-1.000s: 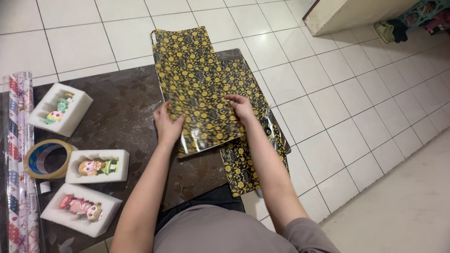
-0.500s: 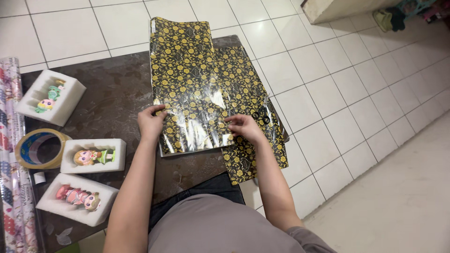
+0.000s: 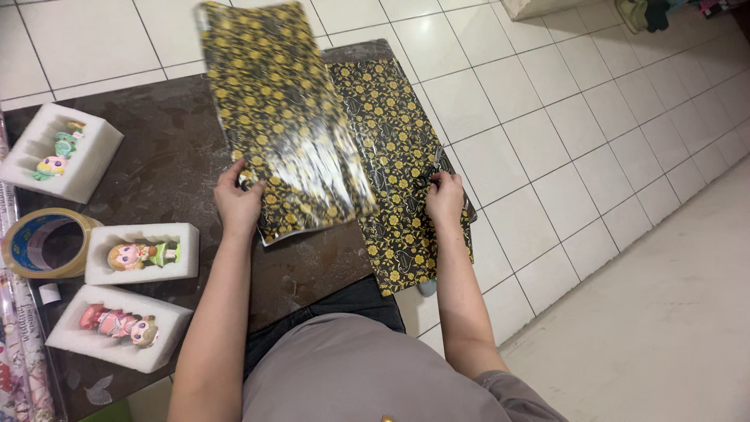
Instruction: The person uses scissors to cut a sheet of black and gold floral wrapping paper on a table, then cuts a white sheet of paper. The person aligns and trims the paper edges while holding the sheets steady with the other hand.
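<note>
Leftmost, at the edge of a dark table [image 3: 180,148], lie wrapped paper rolls [image 3: 19,367], barely in view. Beside them sits a tape ring [image 3: 41,244], flat on its side so it cannot roll. Three white foam trays each cradle a small figurine in a cut-out that keeps it from shifting: one at the far left corner [image 3: 58,152], one mid-table [image 3: 142,253], one nearest the person [image 3: 119,327].

Further right, the left hand [image 3: 238,202] pinches the near left edge of a glossy sheet [image 3: 281,117], black with yellow flowers; fingers are closed on that edge, apparently pinning it to the table while the rest of the sheet bows upward and catches the light. Under it lies a second sheet [image 3: 398,180] of the same pattern, spread flat and hanging past the table's right edge over the white tile floor [image 3: 562,156].

The right hand [image 3: 444,199] rests on this lower sheet near that edge, fingers curled around something dark, perhaps scissors [image 3: 426,181]; it is too small to say for sure, and whether the hand truly grips it I cannot tell.
</note>
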